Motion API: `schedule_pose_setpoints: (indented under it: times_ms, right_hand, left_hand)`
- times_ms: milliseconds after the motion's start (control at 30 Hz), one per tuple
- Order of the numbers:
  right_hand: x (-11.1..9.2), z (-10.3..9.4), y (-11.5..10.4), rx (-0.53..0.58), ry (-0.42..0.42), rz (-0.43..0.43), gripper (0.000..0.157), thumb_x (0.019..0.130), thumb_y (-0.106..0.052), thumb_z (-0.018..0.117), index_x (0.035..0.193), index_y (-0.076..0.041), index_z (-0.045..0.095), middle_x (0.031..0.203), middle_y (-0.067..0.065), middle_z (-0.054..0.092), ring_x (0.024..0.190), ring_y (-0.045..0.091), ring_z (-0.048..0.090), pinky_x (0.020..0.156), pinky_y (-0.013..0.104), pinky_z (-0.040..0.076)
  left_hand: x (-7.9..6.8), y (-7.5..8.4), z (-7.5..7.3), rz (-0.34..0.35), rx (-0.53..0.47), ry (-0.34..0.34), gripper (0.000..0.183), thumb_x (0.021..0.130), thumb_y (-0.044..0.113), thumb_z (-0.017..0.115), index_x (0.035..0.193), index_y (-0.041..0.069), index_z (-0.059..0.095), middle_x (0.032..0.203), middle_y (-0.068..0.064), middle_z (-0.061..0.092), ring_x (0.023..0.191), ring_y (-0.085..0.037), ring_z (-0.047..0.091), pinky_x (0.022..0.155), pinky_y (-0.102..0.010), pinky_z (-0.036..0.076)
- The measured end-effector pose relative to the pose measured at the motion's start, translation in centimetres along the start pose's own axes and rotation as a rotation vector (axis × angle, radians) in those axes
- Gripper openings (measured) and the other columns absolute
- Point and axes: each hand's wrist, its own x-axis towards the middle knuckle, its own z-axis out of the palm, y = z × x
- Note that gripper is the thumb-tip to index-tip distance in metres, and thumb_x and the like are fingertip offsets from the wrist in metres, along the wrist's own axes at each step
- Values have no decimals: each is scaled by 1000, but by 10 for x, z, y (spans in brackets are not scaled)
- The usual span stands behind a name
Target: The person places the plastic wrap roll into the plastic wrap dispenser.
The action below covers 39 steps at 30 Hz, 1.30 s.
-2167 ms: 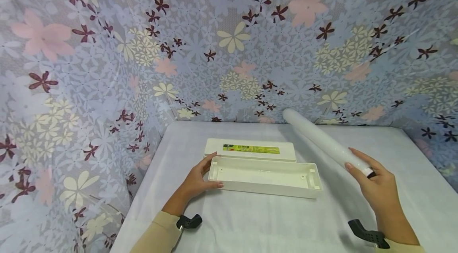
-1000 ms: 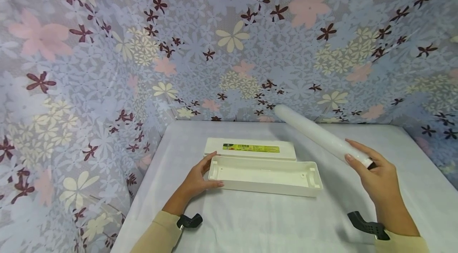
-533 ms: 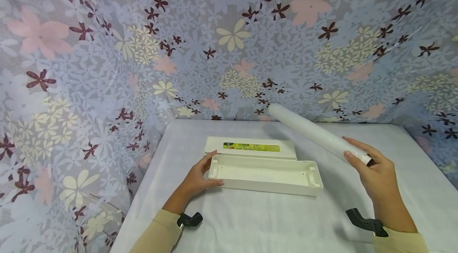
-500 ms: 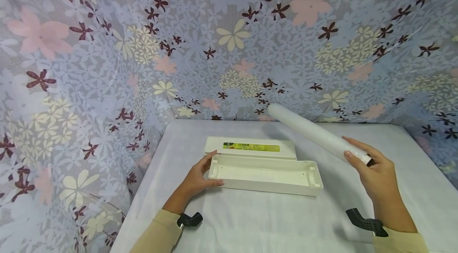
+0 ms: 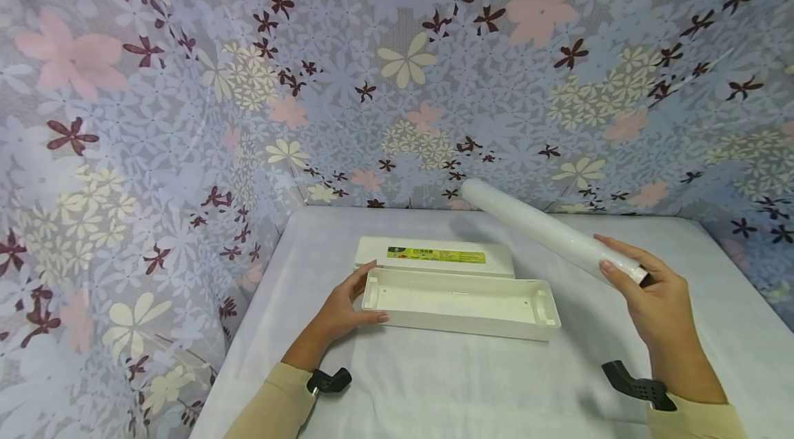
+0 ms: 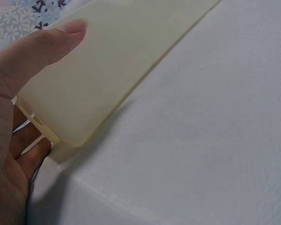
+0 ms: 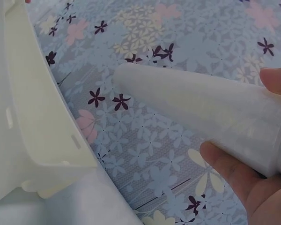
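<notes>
My left hand grips the left end of a long cream plastic box, thumb on its front wall and fingers round the end. The box lies with its hollow side up, nothing inside. In the left wrist view the thumb presses the box's outer wall. My right hand holds a roll of cling film by its near end, thumb and fingers on opposite sides. The roll is raised above the table, its far end pointing up and left; the right wrist view also shows the roll.
Behind the box lies its cream lid, bearing a green and yellow label. A white cloth covers the table. Flower-printed fabric rises behind and on both sides. A black wrist strap sits at each sleeve.
The roll's far end has swung left and slightly up, its near end rising a little with my right hand. My left hand and the box have stayed nearly still.
</notes>
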Motion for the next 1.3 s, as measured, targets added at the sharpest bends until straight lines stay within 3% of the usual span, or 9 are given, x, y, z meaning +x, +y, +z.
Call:
schedule_pose_setpoints:
  times_ms: [233,633,800,1033,1300]
  right_hand:
    - [-1,2,-4,177,1,15,41,98,10,69,138,8,64,141,11,64,128,23,57,92,16,51]
    - [-2,3,-5,248,-39,-19,40,97,16,65,137,13,62,140,14,65,127,23,58,93,18,52]
    - [-2,4,-4,344,-80,-63,41,96,21,62,136,18,59,140,19,64,129,25,58,94,21,53]
    - [-3,6,-5,371,-106,-94,40,96,23,61,136,20,58,140,20,63,129,26,57,96,22,52]
    - [-5,9,-5,334,-110,-71,40,97,19,62,137,18,59,141,19,63,128,24,60,95,22,53]
  left_hand:
    - [0,-1,1,-2,-14,12,110,75,21,100,165,17,37,159,-6,47,145,-27,44,120,-49,32]
    - [-1,0,1,-15,3,8,112,74,24,101,166,16,37,159,-4,47,144,-27,46,119,-48,33]
    - [0,1,0,-17,-1,8,112,74,21,101,165,16,37,160,-5,47,145,-26,45,119,-46,33]
    - [-1,0,0,-12,0,7,111,75,24,100,166,19,37,160,-2,46,146,-26,44,120,-49,31]
    - [0,-2,0,-10,10,12,111,74,24,101,165,17,38,159,-3,48,145,-27,46,119,-51,33]
